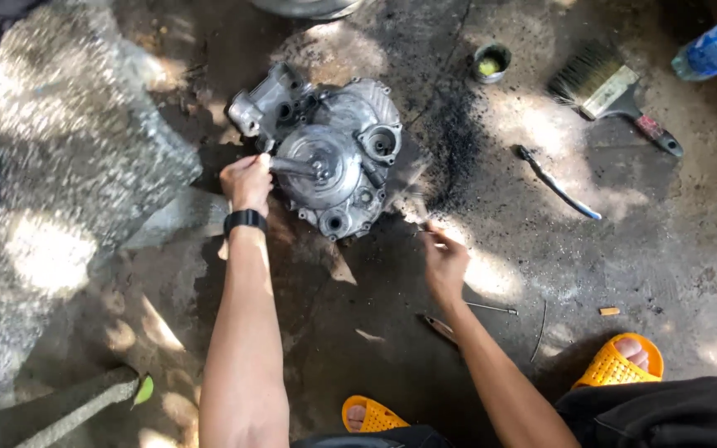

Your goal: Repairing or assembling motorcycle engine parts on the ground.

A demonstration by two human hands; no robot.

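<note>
We look straight down at a grimy concrete floor (541, 249), and our two bare arms reach out over it. In the middle lies a grey metal engine cover (325, 153), a rounded casting with several bored holes, flat on the ground in dappled sunlight.

Our left hand (246, 181), with a black wristband (245, 221) just behind it, is closed in a fist around a short metal shaft (292, 166) that runs in toward the centre of the casting. The fingers wrap tight round that shaft at the cover's left edge.

Our right hand (444, 261) sits lower and to the right, near the cover but apart from it. The fingers are drawn together, and something thin seems pinched at the fingertips, but motion blur smears that spot, so we cannot tell what it is or whether the grip truly closes on it.

Around us there is plenty of kit. A paintbrush (603, 87) with pale bristles and a dark handle lies at upper right, a small round tin (491, 62) with something yellow inside sits to its left, and a slim dark tool (556, 182) rests between them and our hand. A thin metal rod (491, 309) lies by our right wrist. A blue bottle (711, 50) pokes in at the top corner. Our feet wear orange sandals (620, 361) at the bottom edge.
</note>
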